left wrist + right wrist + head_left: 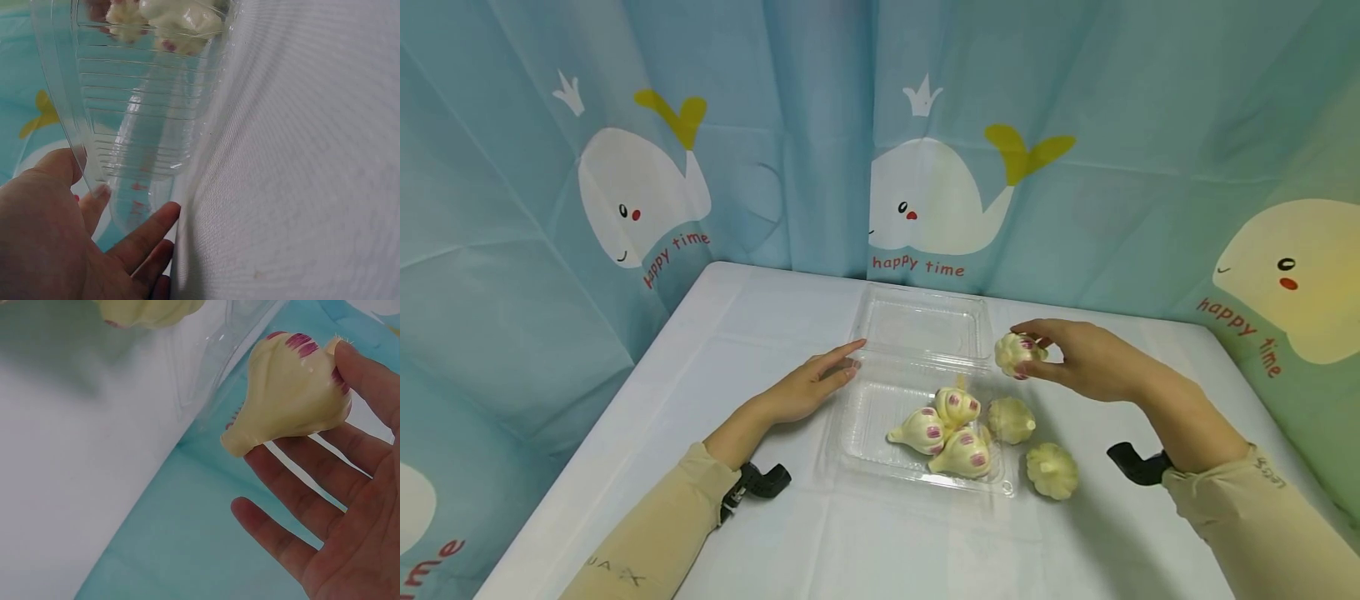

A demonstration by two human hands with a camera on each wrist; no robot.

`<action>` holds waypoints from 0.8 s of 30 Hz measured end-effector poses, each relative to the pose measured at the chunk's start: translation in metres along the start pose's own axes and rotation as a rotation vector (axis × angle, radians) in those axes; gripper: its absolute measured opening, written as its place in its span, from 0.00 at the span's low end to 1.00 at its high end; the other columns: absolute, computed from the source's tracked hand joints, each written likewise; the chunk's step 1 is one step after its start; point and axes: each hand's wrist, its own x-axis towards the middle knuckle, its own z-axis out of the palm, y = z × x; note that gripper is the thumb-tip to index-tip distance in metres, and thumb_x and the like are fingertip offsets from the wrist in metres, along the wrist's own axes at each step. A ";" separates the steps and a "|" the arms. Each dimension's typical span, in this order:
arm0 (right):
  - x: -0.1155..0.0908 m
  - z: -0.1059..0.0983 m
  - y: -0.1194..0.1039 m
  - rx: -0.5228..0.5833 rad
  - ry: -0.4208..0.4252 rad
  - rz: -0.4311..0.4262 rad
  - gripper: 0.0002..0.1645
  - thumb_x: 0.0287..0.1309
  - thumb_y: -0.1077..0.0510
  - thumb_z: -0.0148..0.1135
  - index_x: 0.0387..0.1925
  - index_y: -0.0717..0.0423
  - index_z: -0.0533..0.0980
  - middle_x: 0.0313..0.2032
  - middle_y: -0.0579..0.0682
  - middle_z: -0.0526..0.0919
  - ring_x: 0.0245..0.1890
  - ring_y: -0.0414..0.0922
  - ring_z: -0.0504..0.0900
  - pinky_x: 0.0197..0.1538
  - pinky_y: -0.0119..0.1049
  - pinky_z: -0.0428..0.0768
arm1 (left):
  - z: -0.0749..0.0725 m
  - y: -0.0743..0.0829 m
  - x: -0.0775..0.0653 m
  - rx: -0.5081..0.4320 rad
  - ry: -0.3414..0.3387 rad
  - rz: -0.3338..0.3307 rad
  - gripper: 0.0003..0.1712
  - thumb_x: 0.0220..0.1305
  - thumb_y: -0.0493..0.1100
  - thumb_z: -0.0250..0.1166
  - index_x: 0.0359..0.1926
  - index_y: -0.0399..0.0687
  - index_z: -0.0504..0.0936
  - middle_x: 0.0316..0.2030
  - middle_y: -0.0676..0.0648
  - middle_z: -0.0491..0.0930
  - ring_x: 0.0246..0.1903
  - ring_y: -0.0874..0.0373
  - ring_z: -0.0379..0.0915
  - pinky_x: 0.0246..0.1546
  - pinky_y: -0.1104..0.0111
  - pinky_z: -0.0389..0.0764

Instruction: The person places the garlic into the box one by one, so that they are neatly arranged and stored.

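Observation:
My right hand holds a garlic bulb, cream with purple streaks, above the table to the right of the clear plastic clamshell box. In the right wrist view, thumb and fingers pinch that bulb, its stem pointing down and left. Three more bulbs lie together in the box's base. Two paler garlic bulbs are at the box's right side. Relaxed fingers of my left hand touch the box's left rim; the left wrist view shows thumb and fingertip at the rim.
The box's lid lies folded back behind the base. A white cloth covers the table, and a blue curtain with whale prints hangs along its back edge. Black wrist mounts stick out from both forearms.

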 end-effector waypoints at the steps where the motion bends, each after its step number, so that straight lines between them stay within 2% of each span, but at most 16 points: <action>1: 0.001 0.000 -0.002 -0.001 -0.002 -0.002 0.35 0.69 0.39 0.65 0.70 0.52 0.73 0.56 0.50 0.85 0.55 0.50 0.84 0.53 0.52 0.83 | 0.000 -0.001 0.000 0.001 0.000 0.003 0.33 0.82 0.59 0.48 0.82 0.68 0.53 0.78 0.46 0.62 0.77 0.48 0.59 0.76 0.44 0.61; 7: 0.003 -0.003 -0.012 -0.009 -0.013 -0.009 0.35 0.68 0.39 0.66 0.69 0.52 0.73 0.54 0.48 0.86 0.52 0.47 0.85 0.53 0.51 0.82 | 0.000 -0.001 0.001 0.005 0.002 -0.002 0.34 0.82 0.60 0.48 0.82 0.69 0.53 0.78 0.45 0.62 0.78 0.47 0.58 0.76 0.44 0.60; 12: 0.005 -0.004 -0.020 -0.023 -0.008 -0.052 0.34 0.68 0.40 0.67 0.68 0.53 0.75 0.52 0.47 0.86 0.51 0.45 0.84 0.52 0.50 0.82 | 0.000 -0.002 0.001 0.014 0.001 -0.003 0.33 0.82 0.60 0.48 0.82 0.69 0.53 0.76 0.45 0.65 0.78 0.47 0.57 0.77 0.43 0.59; 17: 0.011 -0.002 -0.026 -0.032 -0.011 -0.082 0.34 0.67 0.41 0.68 0.67 0.53 0.75 0.52 0.47 0.86 0.52 0.46 0.84 0.54 0.51 0.82 | 0.000 -0.002 0.000 0.018 0.000 -0.006 0.34 0.82 0.60 0.48 0.82 0.69 0.53 0.76 0.46 0.65 0.77 0.48 0.59 0.76 0.44 0.61; 24: 0.019 -0.002 -0.037 -0.024 -0.046 -0.074 0.34 0.67 0.40 0.68 0.67 0.51 0.75 0.54 0.47 0.85 0.54 0.47 0.84 0.55 0.52 0.82 | 0.000 -0.001 0.000 0.019 0.002 -0.009 0.33 0.82 0.60 0.48 0.82 0.71 0.53 0.76 0.46 0.66 0.77 0.47 0.58 0.77 0.43 0.60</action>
